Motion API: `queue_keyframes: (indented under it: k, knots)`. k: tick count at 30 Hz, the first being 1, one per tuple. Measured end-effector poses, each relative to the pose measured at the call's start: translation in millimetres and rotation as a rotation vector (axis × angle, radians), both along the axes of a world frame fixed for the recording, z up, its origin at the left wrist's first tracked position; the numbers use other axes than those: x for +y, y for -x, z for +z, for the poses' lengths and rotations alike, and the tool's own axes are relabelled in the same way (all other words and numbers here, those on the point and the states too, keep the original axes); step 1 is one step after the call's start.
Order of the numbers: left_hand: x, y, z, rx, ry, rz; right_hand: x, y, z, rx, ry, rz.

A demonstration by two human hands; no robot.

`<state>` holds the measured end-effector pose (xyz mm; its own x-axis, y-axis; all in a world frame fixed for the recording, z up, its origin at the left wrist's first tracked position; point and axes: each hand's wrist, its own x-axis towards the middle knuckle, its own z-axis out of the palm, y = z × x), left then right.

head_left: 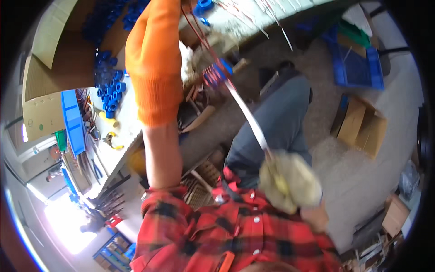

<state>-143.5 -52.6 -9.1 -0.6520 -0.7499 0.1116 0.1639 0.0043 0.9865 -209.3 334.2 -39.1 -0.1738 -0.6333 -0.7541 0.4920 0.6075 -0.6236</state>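
Observation:
My left hand [154, 59], in an orange knit glove, is raised over the bench edge; its fingertips are cut off by the top of the view. Red wires [195, 27] stretch from beside those fingers down to a small blue ring-shaped core [218, 72] wound with red wire, hanging in mid-air. From this coil a white sleeved lead [247, 111] runs taut to my right hand [290, 183]. That hand wears an off-white glove, smeared by motion, and is closed around the lead's end in front of my shirt.
The white bench [120, 143] carries loose blue rings [111, 95], yellow-handled pliers [112, 140] and a blue bin [72, 122]. A cardboard box [59, 75] stands at the left. More leads [272, 13] lie on the far bench. On the floor are a blue crate [358, 68] and an open carton [362, 129].

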Motion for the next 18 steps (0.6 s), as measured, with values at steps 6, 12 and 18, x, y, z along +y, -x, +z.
queue_keyframes:
  k: [6,12,18]
  knots:
    - [24.4,-1.5,4.9,0.173,-0.01,0.043,49.6,16.0,-2.0,-0.05,-0.17,-0.111]
    - [35.8,6.4,8.9,0.104,-0.009,0.077,-68.3,8.7,14.1,0.058,0.044,-0.016]
    - [50.6,1.0,10.1,-0.076,0.148,0.205,-96.0,10.9,20.8,0.424,0.058,0.094]
